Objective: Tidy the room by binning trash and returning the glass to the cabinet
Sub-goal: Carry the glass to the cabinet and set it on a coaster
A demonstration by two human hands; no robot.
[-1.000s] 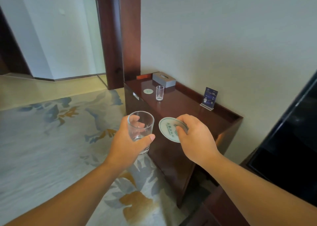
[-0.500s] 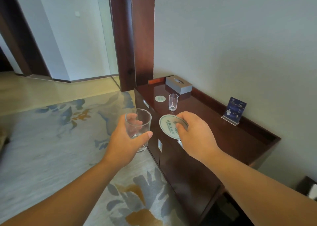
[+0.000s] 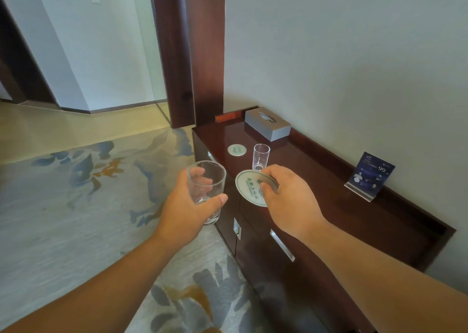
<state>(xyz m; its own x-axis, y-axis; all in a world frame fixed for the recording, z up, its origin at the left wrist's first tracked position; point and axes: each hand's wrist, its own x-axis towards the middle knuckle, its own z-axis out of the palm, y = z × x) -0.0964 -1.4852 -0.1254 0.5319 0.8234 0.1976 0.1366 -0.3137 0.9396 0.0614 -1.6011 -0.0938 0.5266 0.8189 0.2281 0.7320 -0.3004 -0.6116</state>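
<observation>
Dark cabinet [image 3: 316,180] stands on patterned carpet [image 3: 63,218].

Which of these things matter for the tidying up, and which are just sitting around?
In the job: glass in the left hand, large coaster pinched by the right hand, the cabinet.

Just lying about, on the cabinet top: small glass, small coaster, tissue box, blue card stand.

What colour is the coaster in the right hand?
Coaster: off-white with green rim line and print, head view.
</observation>
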